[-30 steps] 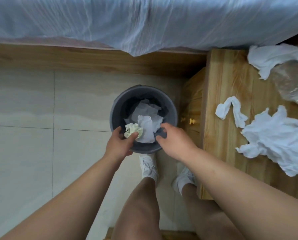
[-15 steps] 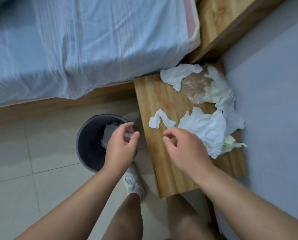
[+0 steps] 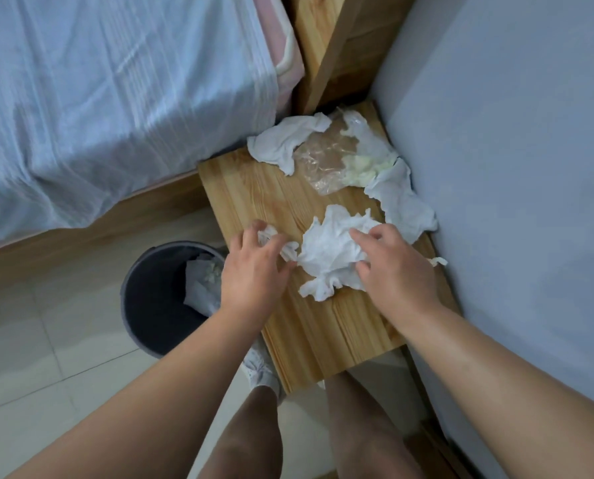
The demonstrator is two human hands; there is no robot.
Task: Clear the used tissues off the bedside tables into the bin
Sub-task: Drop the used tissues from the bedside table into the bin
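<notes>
A wooden bedside table (image 3: 309, 326) carries several crumpled white tissues. My left hand (image 3: 254, 271) closes on a small twisted tissue (image 3: 271, 236) near the table's left edge. My right hand (image 3: 395, 271) presses down on a large crumpled tissue (image 3: 330, 254) at the table's middle, fingers curled into it. More tissues lie at the back: one (image 3: 285, 143) at the left and one (image 3: 402, 202) by the wall, around a clear plastic wrapper (image 3: 326, 160). The dark grey bin (image 3: 150, 295) stands on the floor left of the table with tissues inside.
A bed with a pale blue sheet (image 3: 115, 98) fills the upper left, its wooden frame (image 3: 81, 236) along the floor. A grey wall (image 3: 513, 167) bounds the table on the right. My legs and a white shoe (image 3: 261, 371) stand below the table's front edge on the tiled floor.
The yellowish tissue went from my left hand into the bin. Both hands moved from the bin to the table; left now grips the small tissue, right lies on the large one.
</notes>
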